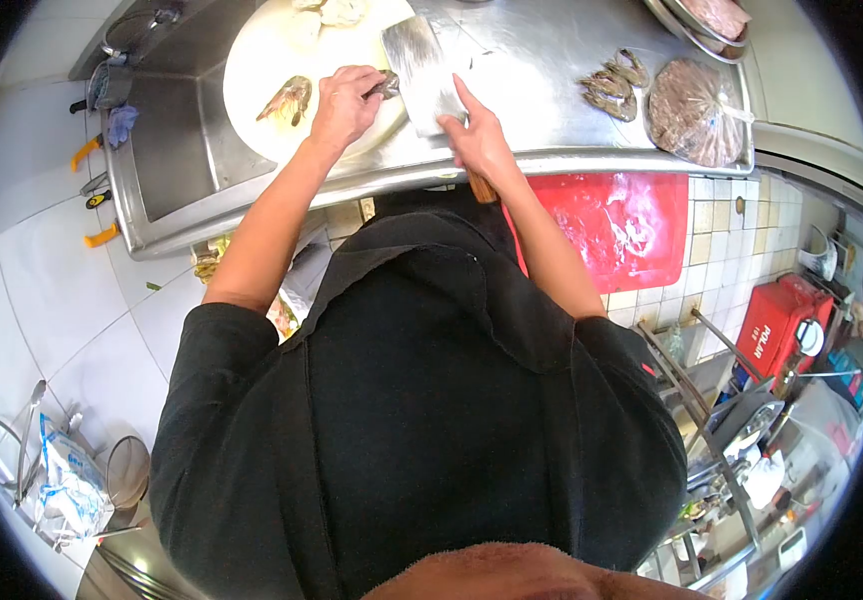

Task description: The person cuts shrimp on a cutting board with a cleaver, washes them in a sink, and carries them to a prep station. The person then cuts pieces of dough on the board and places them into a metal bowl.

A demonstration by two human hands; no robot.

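Silver-grey steel and cream under grey-brown prawns, with bright red below.
The round cutting board [250, 55] is pale cream; one prawn [290, 98] on it is orange-brown with darker bands, a second prawn [388, 86] dark grey. The cleaver [420, 75] pairs a silvery blade with a brown handle [482, 187]. The prawn pile [612, 86] is grey-brown, the clear bag [694, 112] mottled brownish pink. A red tub [642, 235] borders white-and-beige checked tiles [714, 218]; the apron [442, 400] is plain black, the red cooler [782, 315] white-lettered.
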